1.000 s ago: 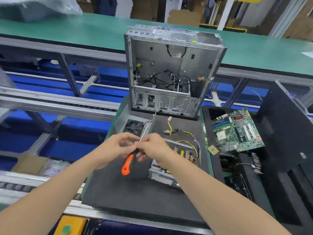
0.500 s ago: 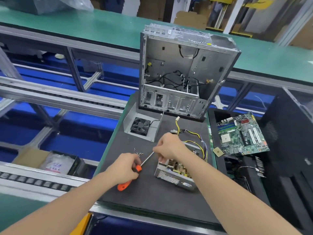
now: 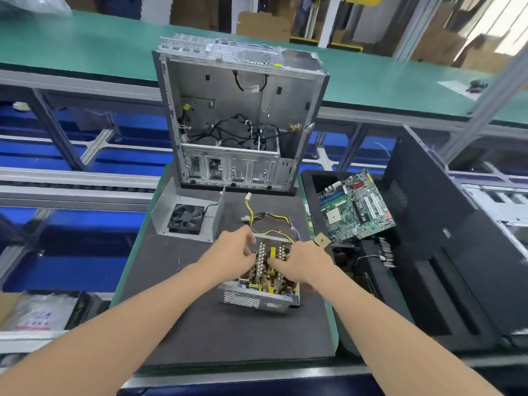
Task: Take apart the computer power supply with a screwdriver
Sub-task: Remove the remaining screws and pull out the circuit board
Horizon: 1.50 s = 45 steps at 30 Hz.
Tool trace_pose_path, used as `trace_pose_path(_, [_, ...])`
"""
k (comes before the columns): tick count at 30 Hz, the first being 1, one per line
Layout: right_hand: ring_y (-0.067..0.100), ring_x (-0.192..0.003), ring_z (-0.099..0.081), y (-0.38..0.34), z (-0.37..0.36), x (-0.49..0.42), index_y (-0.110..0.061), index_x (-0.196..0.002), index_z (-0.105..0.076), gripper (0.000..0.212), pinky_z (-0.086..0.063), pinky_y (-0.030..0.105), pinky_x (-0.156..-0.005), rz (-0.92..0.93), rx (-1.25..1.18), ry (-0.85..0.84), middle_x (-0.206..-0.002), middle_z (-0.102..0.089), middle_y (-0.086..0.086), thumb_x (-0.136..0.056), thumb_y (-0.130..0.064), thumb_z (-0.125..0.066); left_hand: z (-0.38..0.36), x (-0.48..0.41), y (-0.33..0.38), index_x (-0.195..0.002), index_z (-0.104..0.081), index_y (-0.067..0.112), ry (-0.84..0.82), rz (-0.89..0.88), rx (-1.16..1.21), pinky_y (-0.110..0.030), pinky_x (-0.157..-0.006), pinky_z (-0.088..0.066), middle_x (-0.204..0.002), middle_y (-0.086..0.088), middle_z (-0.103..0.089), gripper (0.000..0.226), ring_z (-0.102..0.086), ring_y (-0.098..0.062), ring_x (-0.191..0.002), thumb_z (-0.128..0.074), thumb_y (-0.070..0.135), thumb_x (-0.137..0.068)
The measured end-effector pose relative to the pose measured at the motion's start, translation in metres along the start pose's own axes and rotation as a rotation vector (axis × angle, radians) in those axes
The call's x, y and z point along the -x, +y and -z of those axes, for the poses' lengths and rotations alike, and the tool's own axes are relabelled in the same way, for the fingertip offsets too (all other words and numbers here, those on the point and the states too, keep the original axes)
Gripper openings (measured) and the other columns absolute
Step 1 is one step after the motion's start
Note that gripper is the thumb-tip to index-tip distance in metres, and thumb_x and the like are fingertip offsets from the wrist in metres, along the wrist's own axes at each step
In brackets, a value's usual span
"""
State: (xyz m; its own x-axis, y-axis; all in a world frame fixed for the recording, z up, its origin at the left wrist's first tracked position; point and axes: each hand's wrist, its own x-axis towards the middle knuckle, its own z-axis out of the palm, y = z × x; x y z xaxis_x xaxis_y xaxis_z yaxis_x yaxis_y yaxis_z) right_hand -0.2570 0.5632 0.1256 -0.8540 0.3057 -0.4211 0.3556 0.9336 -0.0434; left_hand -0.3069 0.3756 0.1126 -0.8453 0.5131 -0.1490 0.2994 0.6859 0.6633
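Moved since half a second ago: my left hand [image 3: 231, 252], which then gripped the orange-handled screwdriver on the mat, has come across to the power supply [image 3: 251, 298]; my right hand [image 3: 303, 264] was already there and has shifted to its right side.
Green bench [image 3: 400, 90]: runs across the far side of my view.
Computer case [image 3: 243, 110]: stands upright at the far edge of the mat, its open side facing me, with loose black wires inside.
Foam mat [image 3: 228, 332]: dark grey, lying under everything I am working on.
Black side panel [image 3: 428, 224]: leans tilted at the right, beside the motherboard.
Motherboard [image 3: 357, 207]: green, lying tilted in the black tray [image 3: 311, 184] just right of the mat.
Fan bracket [image 3: 163, 210]: grey metal with a black fan in it, on the mat's far left, near the case.
Power supply: in the middle of the mat, cover off, circuit board and components exposed, perforated wall towards me.
Cable bundle [image 3: 274, 217]: yellow and black leads run from the power supply's far side towards the case.
Left hand: fingers curled at the unit's far left rim, thumb stretched out. I cannot tell whether they clamp it.
Right hand: fingers bent down onto the components at the right. I cannot tell whether they pinch anything.
Small square chip [image 3: 322, 240]: just beyond my right hand, at the tray's edge.
Screws [image 3: 179, 261]: tiny blurred specks on the mat, left of my left forearm.
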Motion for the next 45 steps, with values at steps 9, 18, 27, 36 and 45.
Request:
trace_pose_path(9, [0.030, -0.077, -0.052, -0.003, -0.033, 0.001, -0.014, -0.077, -0.047, 0.042, -0.044, 0.033, -0.065, -0.039, -0.213, 0.130, -0.069, -0.039, -0.002, -0.086, -0.051, -0.064, -0.015, -0.007, 0.006, -0.091, -0.054, 0.028, -0.001, -0.017, 0.066, -0.018, -0.068, -0.048, -0.094, 0.006, -0.069, 0.022, -0.066, -0.009, -0.084, -0.061, 0.006, -0.088])
trace_pose_path(18, [0.028, -0.061, -0.045, 0.025, -0.032, 0.007, -0.015, -0.065, -0.039, 0.039, -0.038, 0.033, -0.057, -0.026, -0.220, 0.214, -0.069, -0.043, 0.002, -0.086, -0.038, -0.062, -0.020, -0.033, 0.007, -0.116, -0.042, 0.025, 0.035, -0.105, -0.346, -0.040, -0.091, -0.034, -0.114, 0.003, -0.057, 0.026, -0.054, -0.024, -0.108, -0.057, 0.017, -0.096])
trace_pose_path(27, [0.027, -0.060, -0.049, 0.057, -0.017, 0.011, -0.013, -0.071, -0.037, 0.039, -0.033, 0.032, -0.048, 0.056, -0.252, 0.188, -0.071, -0.048, 0.005, -0.091, -0.037, -0.060, -0.019, -0.043, -0.003, -0.106, -0.059, 0.021, -0.070, -0.066, -0.454, -0.036, -0.063, -0.044, -0.090, -0.006, -0.052, 0.046, -0.059, -0.037, -0.085, -0.038, -0.011, -0.082])
trace_pose_path(36, [0.030, -0.067, -0.051, 0.075, 0.006, 0.006, -0.008, -0.084, -0.044, 0.028, -0.040, 0.036, -0.054, 0.105, -0.286, 0.182, -0.077, -0.052, 0.009, -0.094, -0.029, -0.060, -0.015, -0.045, 0.003, -0.107, -0.058, 0.026, -0.104, -0.094, -0.507, -0.035, -0.063, -0.039, -0.086, -0.001, -0.045, 0.044, -0.053, -0.033, -0.079, -0.041, -0.008, -0.085])
trace_pose_path(45, [0.029, -0.068, -0.056, 0.086, 0.029, -0.006, -0.004, -0.115, -0.055, 0.028, -0.044, 0.035, -0.057, 0.067, -0.224, 0.127, -0.084, -0.062, 0.013, -0.095, -0.024, -0.059, -0.020, -0.042, -0.001, -0.123, -0.053, 0.020, -0.019, -0.095, -0.562, -0.038, -0.064, -0.041, -0.077, -0.001, -0.038, 0.050, -0.050, -0.034, -0.076, -0.039, -0.010, -0.086])
